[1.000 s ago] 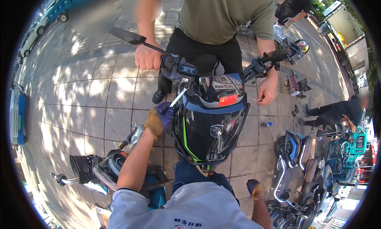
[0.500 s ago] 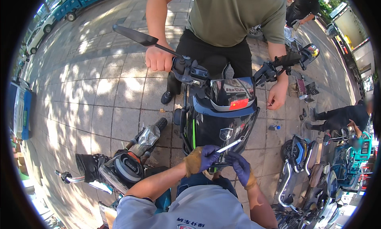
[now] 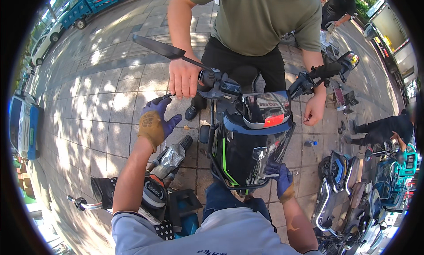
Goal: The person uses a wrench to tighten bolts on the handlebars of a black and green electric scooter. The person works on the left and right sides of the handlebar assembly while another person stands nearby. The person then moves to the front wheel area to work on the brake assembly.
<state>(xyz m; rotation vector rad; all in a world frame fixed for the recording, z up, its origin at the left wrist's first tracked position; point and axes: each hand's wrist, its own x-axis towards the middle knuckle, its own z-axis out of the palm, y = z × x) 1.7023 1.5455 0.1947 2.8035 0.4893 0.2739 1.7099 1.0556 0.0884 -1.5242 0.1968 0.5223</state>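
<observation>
– Two gloved hands are yours, set well apart; where is the nearer one?

– Your right hand (image 3: 285,182), gloved in purple and tan, is closed around a silver wrench (image 3: 293,173), low at the right of the dark scooter (image 3: 240,147); the wrench's end pokes out to your right.

– And the scooter?

– It stands right before you, its glossy front panel (image 3: 245,166) edged by a green stripe (image 3: 224,160); higher up, a red sticker (image 3: 274,120) sits just below the windscreen (image 3: 266,106).

– What of your left hand (image 3: 154,121)?

– It reaches forward on your left, gloved to match; your thumb is spread from the fingers, and your fingertips are at the tip of a dark lever (image 3: 167,96); whether they touch it, I cannot tell.

– Who is past that?

– Another person (image 3: 254,18) in an olive shirt, facing you; one bare hand (image 3: 183,78) lies over the handlebar beside a black mirror (image 3: 160,47); the other hand (image 3: 314,110) hangs to your right.

– And farthest?

– A white car (image 3: 46,47) and a blue truck (image 3: 90,7), at your upper left.
</observation>
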